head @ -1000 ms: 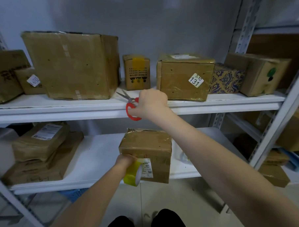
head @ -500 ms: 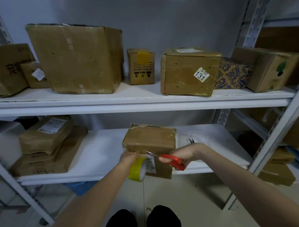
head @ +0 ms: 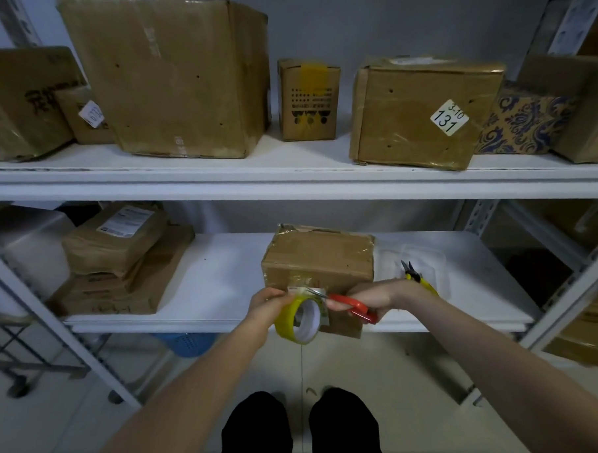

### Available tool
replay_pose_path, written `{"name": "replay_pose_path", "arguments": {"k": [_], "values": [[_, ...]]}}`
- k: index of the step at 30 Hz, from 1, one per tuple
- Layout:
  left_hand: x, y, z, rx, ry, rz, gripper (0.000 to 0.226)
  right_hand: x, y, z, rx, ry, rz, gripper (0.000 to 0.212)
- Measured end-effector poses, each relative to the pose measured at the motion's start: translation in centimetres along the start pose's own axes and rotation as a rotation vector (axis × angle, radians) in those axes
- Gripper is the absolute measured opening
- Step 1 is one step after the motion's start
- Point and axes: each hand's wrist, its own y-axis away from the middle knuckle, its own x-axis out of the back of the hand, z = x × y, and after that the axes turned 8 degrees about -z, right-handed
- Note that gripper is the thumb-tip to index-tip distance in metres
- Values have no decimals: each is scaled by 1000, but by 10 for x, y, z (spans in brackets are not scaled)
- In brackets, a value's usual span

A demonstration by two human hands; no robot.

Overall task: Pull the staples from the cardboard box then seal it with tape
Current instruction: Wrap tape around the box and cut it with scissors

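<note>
Standing at the shelving, you have the cardboard box point(head: 320, 258) on the lower shelf point(head: 220, 274), right at its front edge. Your left hand point(head: 268, 302) is curled round the yellow tape roll point(head: 298, 320), which you hold just in front of the lower part of the box's front face. The roll hides the label and the patch of cardboard behind it. Your right hand point(head: 370, 296) is closed on the red-handled scissors point(head: 352, 305), and your fingers cover part of the handles. The blades point left toward a clear strip of tape between the roll and the box. They are thin and blurred, so you cannot tell whether they are parted or whether they touch the strip. Any staples on the box are too small to make out under its glossy tape wrap. Behind your right wrist, a yellow-handled tool point(head: 422, 279) lies in a clear tray point(head: 423, 257) just beside the box, and your arm hides its lower half. More boxes stand on the upper shelf point(head: 293, 178), one of them labelled 131 point(head: 415, 111). The boxes at both ends are cut off by the frame.
</note>
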Motion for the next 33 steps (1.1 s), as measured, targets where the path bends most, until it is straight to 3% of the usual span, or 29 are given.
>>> {"name": "replay_pose_path", "arguments": {"k": [5, 13, 18, 21, 24, 28, 31, 33], "values": [[-3, -1, 8, -87, -71, 42, 12, -4, -2, -10, 36, 51, 86, 55], [0, -4, 13, 35, 2, -5, 10, 0, -2, -17, 39, 174, 149, 58], [5, -6, 22, 81, -77, -20, 37, 4, 0, -11, 86, 243, 199, 63], [7, -7, 27, 58, -161, -12, 32, 6, 5, -12, 132, 293, 238, 57], [8, -7, 30, 25, -241, 22, 14, 7, 13, -13, 73, 340, 175, 55], [10, -9, 31, 15, -264, 46, 10, 10, 34, -17, -77, 406, 52, 68], [7, -4, 33, 23, -263, -4, 14, 15, 65, -30, 57, 468, 158, 63], [6, -3, 34, 23, -275, -30, 38, 16, 87, -47, 288, 315, 321, 50]]}}
